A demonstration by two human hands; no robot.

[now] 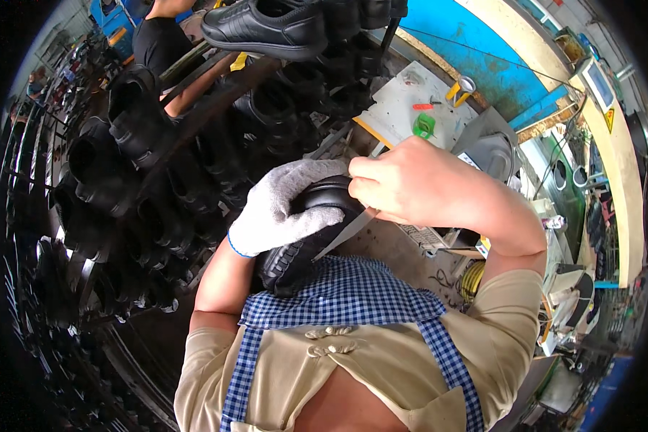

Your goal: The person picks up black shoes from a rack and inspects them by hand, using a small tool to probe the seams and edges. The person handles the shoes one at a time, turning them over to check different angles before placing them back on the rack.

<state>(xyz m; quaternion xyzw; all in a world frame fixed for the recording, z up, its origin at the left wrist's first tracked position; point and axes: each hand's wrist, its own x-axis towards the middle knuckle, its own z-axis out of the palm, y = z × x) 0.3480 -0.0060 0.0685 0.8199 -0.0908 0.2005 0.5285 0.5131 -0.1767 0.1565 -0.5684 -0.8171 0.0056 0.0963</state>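
A black shoe (325, 198) is held in front of my chest, tilted, with one end low against the blue checked apron. My left hand (284, 205), in a whitish knitted glove, is closed around it with the thumb across its near side. My bare right hand (403, 183) is at the shoe's right edge, fingers pinched together. From under these fingers a thin, pale, flat strip (347, 234) runs down along the shoe's side. Whether the strip is stuck to the shoe, I cannot tell. The right fingertips are partly hidden.
Racks hold many black shoes (263, 29) to the left and ahead. Beyond them a person (162, 47) in a dark top reaches in. A white worktable (399, 97) carries a green tape dispenser (423, 126), a red-handled tool (425, 106) and a yellow roll (461, 90). Machinery stands at right.
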